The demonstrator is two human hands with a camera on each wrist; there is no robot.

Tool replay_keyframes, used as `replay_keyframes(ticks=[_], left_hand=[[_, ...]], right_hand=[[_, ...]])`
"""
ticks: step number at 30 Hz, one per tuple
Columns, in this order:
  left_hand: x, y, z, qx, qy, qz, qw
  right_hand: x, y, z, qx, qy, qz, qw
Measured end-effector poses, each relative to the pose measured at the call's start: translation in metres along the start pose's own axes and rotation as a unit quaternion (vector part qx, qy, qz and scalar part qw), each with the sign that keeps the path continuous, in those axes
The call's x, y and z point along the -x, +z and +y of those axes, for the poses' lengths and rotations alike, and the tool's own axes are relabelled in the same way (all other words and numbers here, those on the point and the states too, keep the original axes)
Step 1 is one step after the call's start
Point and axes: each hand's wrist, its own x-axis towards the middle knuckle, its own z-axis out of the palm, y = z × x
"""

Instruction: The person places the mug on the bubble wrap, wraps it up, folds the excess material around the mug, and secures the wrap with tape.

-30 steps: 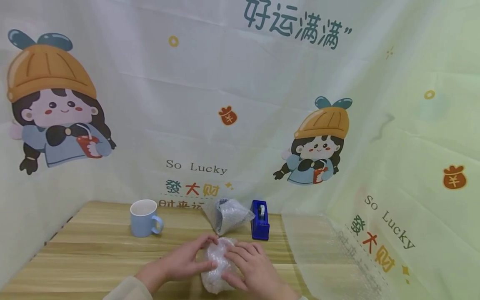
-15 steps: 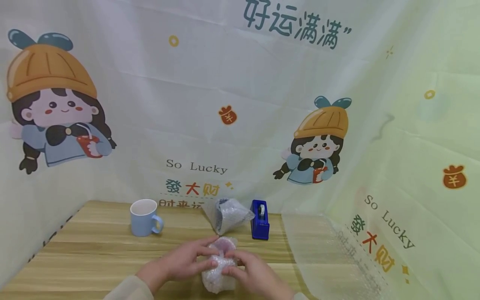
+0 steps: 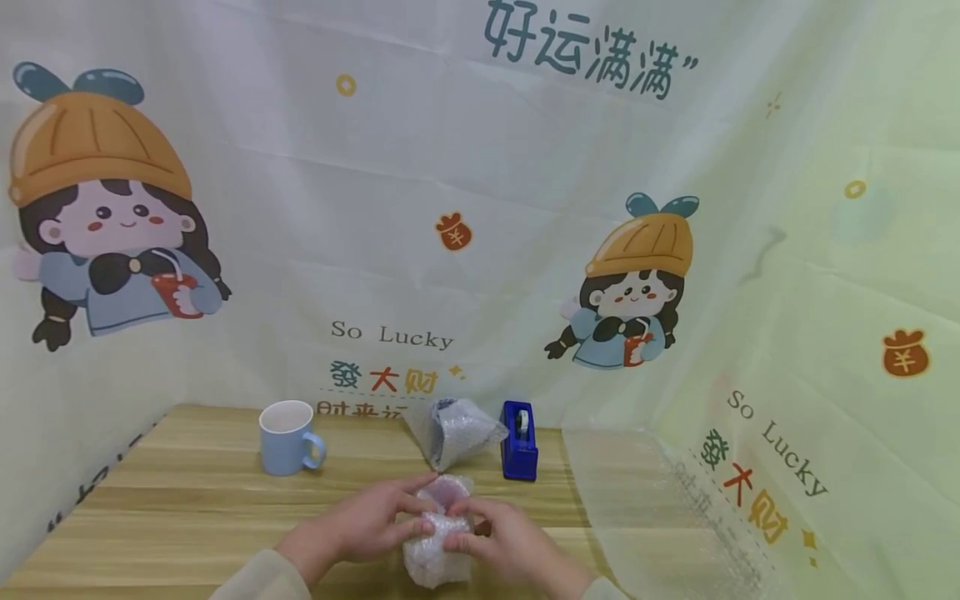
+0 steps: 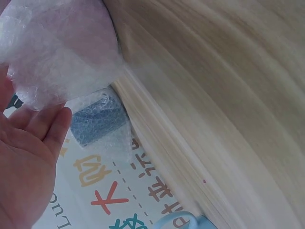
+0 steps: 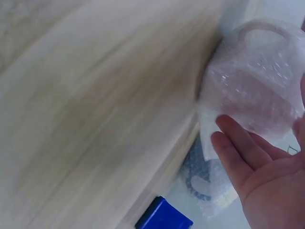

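A pink mug [image 5: 259,95] wrapped in bubble wrap [image 3: 435,562] sits on the table between both hands. Its pink rim shows at the far end in the head view, and its handle can be made out through the wrap in the right wrist view. The left hand [image 3: 367,521] holds the near-left side, thumb on the wrap and fingers toward the rim. From the right, the right hand [image 3: 513,542] pinches the wrap near the rim between thumb and fingers. In the left wrist view the wrapped mug [image 4: 66,52] rests against the left fingertips [image 4: 59,121].
Beyond the hands lies a second bubble-wrapped bundle [image 3: 465,433], dark blue inside. A blue tape dispenser [image 3: 520,454] stands right of it, a light blue mug [image 3: 283,446] to the left. A bubble wrap sheet [image 3: 645,517] covers the table's right side, and a printed cloth hangs behind.
The right hand's fingers, earlier spread over the top of the wrap, have drawn in to a pinch near the rim, uncovering the pink opening. The left hand stays nearly in place.
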Motion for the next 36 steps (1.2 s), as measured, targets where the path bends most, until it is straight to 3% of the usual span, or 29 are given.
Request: replay_keyframes(ticks=[5,8,10,12,16,22,27,36], left_hand=[[0.0,-0.001,0.0,0.001,-0.002,-0.001,1.0],[0.001,-0.001,0.0,0.002,-0.003,-0.001,1.0],[0.001,-0.001,0.0,0.002,-0.005,-0.001,1.0],[0.001,-0.001,0.0,0.001,-0.008,-0.001,1.0],[0.002,-0.002,0.001,-0.002,-0.011,0.001,0.9999],[0.003,-0.001,0.001,-0.003,-0.012,0.003,0.9999],[0.005,-0.001,0.0,0.002,-0.017,0.004,0.9998],[0.004,-0.001,0.001,0.017,-0.019,0.004,0.9997]], right_hand=[[-0.005,-0.018,-0.003,0.02,0.007,-0.054,0.9983],[-0.011,-0.038,-0.002,-0.02,0.017,-0.085,0.996],[-0.017,-0.053,0.002,-0.048,0.03,-0.081,0.9951],[-0.023,-0.066,0.007,-0.065,0.05,-0.051,0.9953],[-0.036,-0.089,0.02,-0.009,0.082,0.039,0.9958],[-0.054,-0.107,0.038,0.097,0.147,0.13,0.9757],[-0.067,-0.108,0.054,0.111,0.189,0.166,0.9614],[-0.082,-0.093,0.082,0.089,0.239,0.19,0.9481]])
